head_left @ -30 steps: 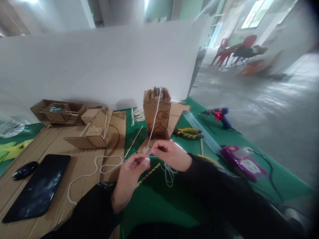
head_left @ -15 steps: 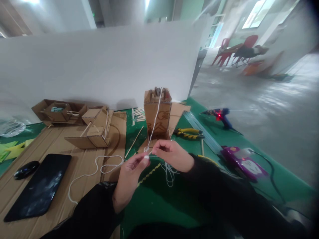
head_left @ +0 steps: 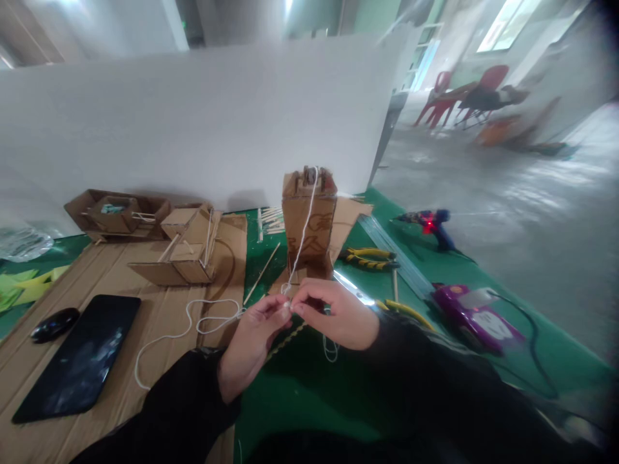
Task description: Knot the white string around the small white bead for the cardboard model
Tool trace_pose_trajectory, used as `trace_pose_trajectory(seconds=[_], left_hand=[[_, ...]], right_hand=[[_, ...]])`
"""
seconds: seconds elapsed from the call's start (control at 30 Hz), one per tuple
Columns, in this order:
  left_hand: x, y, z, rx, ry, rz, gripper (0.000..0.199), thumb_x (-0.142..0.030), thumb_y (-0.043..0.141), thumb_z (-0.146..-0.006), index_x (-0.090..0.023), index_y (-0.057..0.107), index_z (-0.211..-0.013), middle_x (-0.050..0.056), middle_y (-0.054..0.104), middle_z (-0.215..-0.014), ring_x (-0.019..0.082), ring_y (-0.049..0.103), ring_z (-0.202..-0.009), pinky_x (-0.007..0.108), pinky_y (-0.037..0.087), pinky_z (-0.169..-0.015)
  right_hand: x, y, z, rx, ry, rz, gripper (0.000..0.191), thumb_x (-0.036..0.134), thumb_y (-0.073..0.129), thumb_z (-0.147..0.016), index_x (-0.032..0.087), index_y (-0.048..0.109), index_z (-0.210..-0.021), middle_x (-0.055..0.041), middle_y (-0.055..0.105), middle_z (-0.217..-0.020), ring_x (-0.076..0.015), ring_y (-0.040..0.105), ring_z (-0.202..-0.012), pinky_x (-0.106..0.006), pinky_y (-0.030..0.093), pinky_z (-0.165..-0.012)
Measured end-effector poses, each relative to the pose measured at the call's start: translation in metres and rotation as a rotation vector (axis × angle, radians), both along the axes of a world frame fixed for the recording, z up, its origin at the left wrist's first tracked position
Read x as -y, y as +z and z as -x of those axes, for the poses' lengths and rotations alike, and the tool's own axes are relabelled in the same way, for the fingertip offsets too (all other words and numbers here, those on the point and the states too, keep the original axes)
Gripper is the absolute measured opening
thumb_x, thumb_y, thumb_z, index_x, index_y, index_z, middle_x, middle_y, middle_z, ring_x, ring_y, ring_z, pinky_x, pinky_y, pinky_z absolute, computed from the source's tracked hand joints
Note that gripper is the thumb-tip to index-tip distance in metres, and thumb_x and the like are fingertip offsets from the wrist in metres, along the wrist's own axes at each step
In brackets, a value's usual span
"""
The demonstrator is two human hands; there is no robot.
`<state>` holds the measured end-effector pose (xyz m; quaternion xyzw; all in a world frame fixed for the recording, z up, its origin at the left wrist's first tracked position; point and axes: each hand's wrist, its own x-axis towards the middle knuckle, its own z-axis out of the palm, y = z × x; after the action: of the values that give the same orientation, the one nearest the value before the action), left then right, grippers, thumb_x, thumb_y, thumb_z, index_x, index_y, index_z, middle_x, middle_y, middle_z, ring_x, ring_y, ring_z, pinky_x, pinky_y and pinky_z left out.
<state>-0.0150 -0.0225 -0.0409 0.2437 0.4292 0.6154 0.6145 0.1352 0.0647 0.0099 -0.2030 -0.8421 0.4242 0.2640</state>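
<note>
Pinching string (head_left: 304,229) with left hand (head_left: 251,335) and right hand (head_left: 336,316), having just closed gap between them, near tower (head_left: 294,222); apparently working one small spot.

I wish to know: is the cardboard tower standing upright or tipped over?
Upright: the cardboard tower rises above the green table, and the white string runs down from its top to the left hand and right hand.

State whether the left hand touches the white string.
Touching. In the head view, the left hand pinches the white string between thumb and fingertips.
</note>
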Motion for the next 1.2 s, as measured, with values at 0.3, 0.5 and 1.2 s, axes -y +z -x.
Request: trace_pose_trajectory(seconds=[0.3, 0.5, 1.2], left_hand=[[0.001, 0.001, 0.001, 0.108, 0.025, -0.019, 0.014, -0.018, 0.075, -0.076, -0.016, 0.068, -0.088, 0.001, 0.066, -0.085, 0.010, 0.060, -0.078, 0.021, 0.047, -0.078], [0.001, 0.001, 0.000, 0.103, 0.056, -0.031, 0.015, -0.017, 0.075, -0.076, -0.016, 0.069, -0.090, 0.001, 0.068, -0.086, 0.010, 0.061, -0.080, 0.021, 0.047, -0.078], [0.004, 0.007, -0.004, -0.086, -0.008, -0.032, 0.016, -0.027, 0.068, -0.083, -0.019, 0.071, -0.096, 0.004, 0.066, -0.101, 0.016, 0.055, -0.095, 0.027, 0.042, -0.084]], right_hand=[[0.004, -0.010, -0.001, -0.050, 0.024, -0.096, 0.012, 0.015, 0.055, -0.084, 0.013, 0.065, -0.077, -0.0009, 0.055, -0.071, -0.0082, 0.045, -0.053, -0.021, 0.036, -0.050], [0.008, -0.021, 0.006, -0.042, -0.008, -0.047, 0.012, 0.012, 0.056, -0.081, 0.013, 0.061, -0.070, 0.0003, 0.054, -0.067, -0.0091, 0.046, -0.056, -0.020, 0.035, -0.052], [-0.010, -0.040, 0.011, 0.148, -0.094, 0.172, 0.016, 0.023, 0.054, -0.083, 0.014, 0.064, -0.074, 0.0010, 0.057, -0.062, -0.0109, 0.049, -0.058, -0.020, 0.037, -0.053]])
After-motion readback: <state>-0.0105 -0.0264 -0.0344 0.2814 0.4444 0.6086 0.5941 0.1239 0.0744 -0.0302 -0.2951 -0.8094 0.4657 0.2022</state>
